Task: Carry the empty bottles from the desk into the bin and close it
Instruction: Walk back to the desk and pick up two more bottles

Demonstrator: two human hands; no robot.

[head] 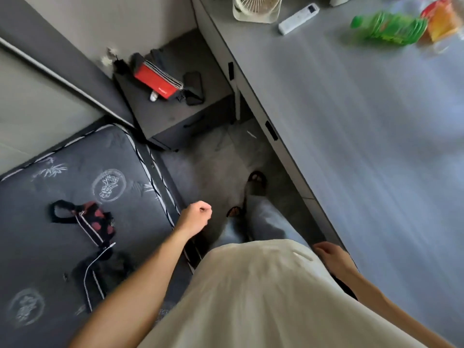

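Observation:
A green plastic bottle point(391, 27) lies on its side at the far right of the grey desk point(351, 121). Beside it at the top right corner lies a bottle with a red and orange label point(442, 20), blurred and partly cut off. My left hand point(197, 217) hangs over the floor between the bed and the desk, fingers curled in a loose fist with nothing in it. My right hand point(329, 254) hangs by my hip at the desk's near edge, partly hidden by my shirt, with nothing visible in it. No bin is in view.
A white fan point(256, 7) and a white remote point(298, 18) lie at the back of the desk. A dark nightstand point(173, 109) with a red pouch point(157, 80) and a phone stands left of the desk. A dark mattress point(75, 209) fills the left.

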